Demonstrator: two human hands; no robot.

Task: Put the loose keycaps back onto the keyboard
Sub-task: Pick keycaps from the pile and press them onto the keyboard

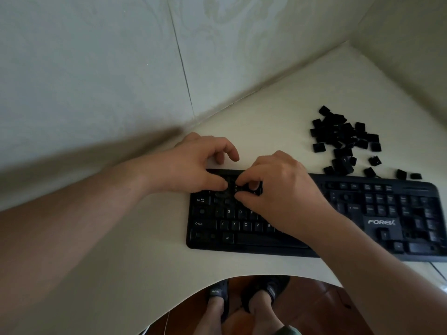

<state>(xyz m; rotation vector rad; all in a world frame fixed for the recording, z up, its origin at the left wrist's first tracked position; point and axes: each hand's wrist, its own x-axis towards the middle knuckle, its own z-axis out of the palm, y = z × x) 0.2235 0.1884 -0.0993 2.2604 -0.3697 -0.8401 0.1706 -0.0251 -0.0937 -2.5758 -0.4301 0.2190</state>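
Observation:
A black keyboard (377,221) lies on the white table, with several key sockets bare in its upper left rows. Both hands meet over that upper left corner. My left hand (193,165) rests on the keyboard's top edge, its thumb pressing down near the number row and its fingers curled above the table. My right hand (278,189) has its thumb and fingertips pinched around a small black keycap (235,188) at the number row. A pile of loose black keycaps (343,139) lies on the table behind the keyboard's right half.
The white table (145,238) sits in a corner, with walls close behind and to the right. Its front edge curves inward, and below it my feet in dark sandals (242,293) stand on a wooden floor. A thin cable (437,269) runs off the keyboard's right side.

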